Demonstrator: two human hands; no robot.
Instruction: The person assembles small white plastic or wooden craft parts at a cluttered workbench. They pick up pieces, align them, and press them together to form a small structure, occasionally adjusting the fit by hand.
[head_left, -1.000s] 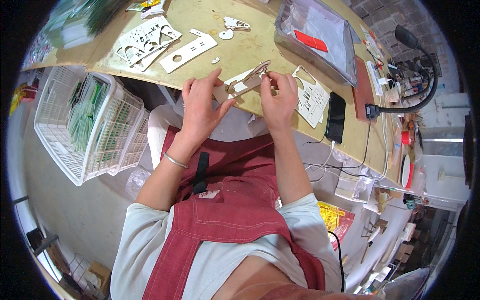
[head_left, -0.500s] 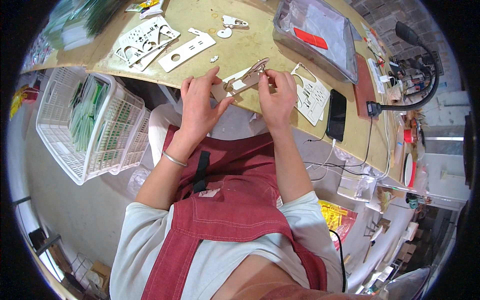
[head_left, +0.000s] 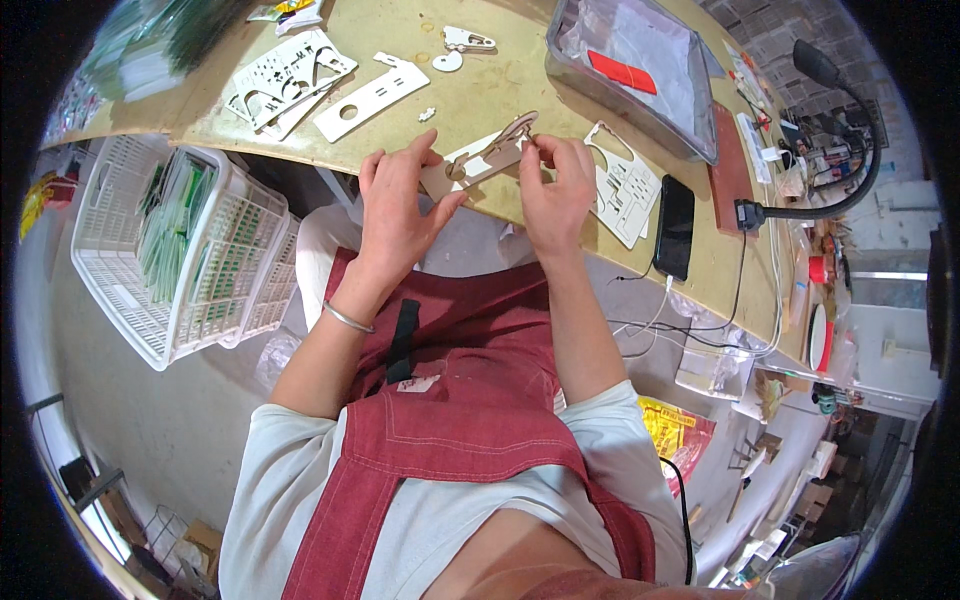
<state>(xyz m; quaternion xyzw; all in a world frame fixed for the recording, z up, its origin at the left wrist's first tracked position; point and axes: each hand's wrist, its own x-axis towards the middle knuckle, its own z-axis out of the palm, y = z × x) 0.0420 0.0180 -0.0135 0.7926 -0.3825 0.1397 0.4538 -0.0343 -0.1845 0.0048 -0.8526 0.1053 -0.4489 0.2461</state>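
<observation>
Both hands (head_left: 470, 200) on wooden cutout pc (head_left: 483, 157)

I note a white basket (head_left: 180, 260) beside the worktop (head_left: 500, 90), a grey tray (head_left: 640, 80), a black phone (head_left: 675, 228) and a gooseneck lamp (head_left: 840, 130).

Both hands hold 1 flat wooden cut-out piece (head_left: 487, 155) above surface (head_left: 500, 70) edge: left hand (head_left: 398, 205) pinches its near end, right hand (head_left: 556, 190) its far end. White basket (head_left: 170, 250) at left, black phone (head_left: 675, 227) at right.
</observation>
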